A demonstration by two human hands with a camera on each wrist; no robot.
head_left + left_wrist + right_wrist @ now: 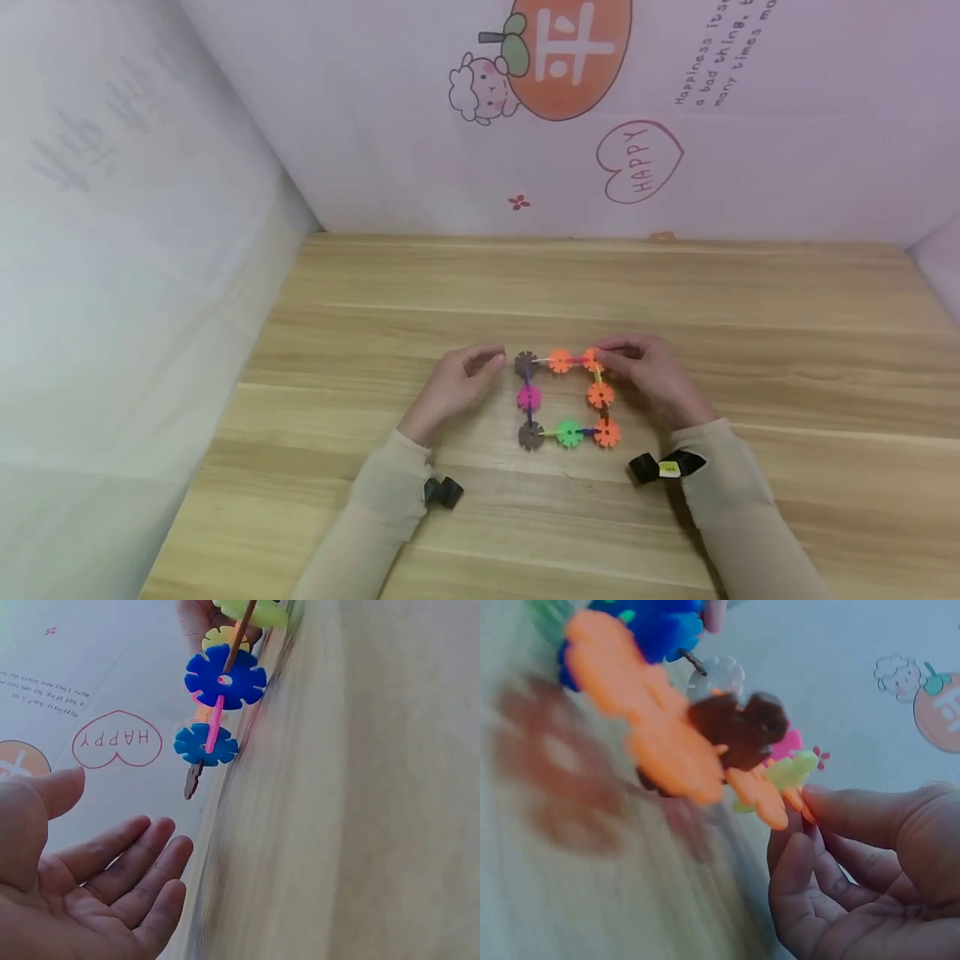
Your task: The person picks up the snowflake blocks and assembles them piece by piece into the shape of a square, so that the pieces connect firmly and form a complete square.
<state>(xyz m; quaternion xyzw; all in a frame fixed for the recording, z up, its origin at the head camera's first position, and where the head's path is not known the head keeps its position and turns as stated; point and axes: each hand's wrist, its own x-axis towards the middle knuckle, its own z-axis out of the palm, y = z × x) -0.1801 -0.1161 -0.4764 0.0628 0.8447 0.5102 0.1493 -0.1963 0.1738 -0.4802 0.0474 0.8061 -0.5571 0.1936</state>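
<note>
A square ring of interlocking snowflake discs lies in front of me in the head view. An orange disc [600, 395], a green disc [569, 432], a pink disc [528, 397] and a dark grey-brown disc [531, 436] are among its pieces, joined by discs seen edge-on. At the far right corner, my right hand [651, 375] pinches an orange disc [802, 804] between thumb and fingers. My left hand [453, 385] is beside the ring's far left corner, apart from it. The left wrist view shows that hand with fingers extended and palm bare, below a blue disc [205, 745].
A wooden table [420, 283] lies under the ring. White cloth with printed drawings [375, 125] hangs behind it, and another white cloth [150, 250] stands along the left side. Black wrist devices [643, 468] stick out at both sleeves.
</note>
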